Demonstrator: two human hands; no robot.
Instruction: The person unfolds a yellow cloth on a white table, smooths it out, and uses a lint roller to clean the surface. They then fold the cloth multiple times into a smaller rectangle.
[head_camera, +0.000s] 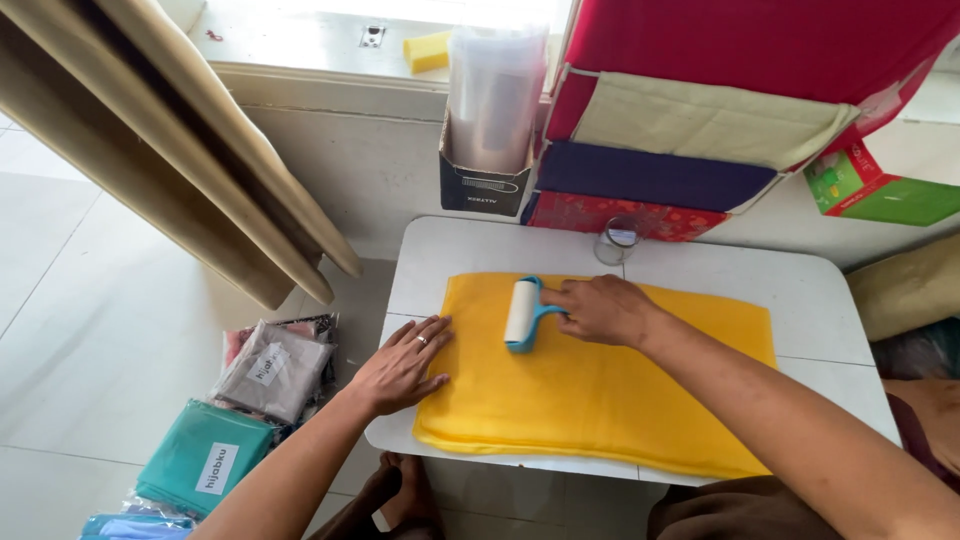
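Yellow cloth (600, 390) lies folded flat on small white worktop (800, 290), covering most of it. Right hand (600, 308) is closed round the teal handle of a lint roller (522, 313); white roller head sits on the cloth near its upper left part. Left hand (405, 365) is open, fingers spread, palm down on the cloth's left edge, partly on bare worktop. Small clear glass (617, 240) stands at the worktop's back edge, just beyond the cloth. Packaged fabrics (240, 410) in clear bags lie on the floor to the left. Red fabric organiser (720, 110) hangs behind the worktop
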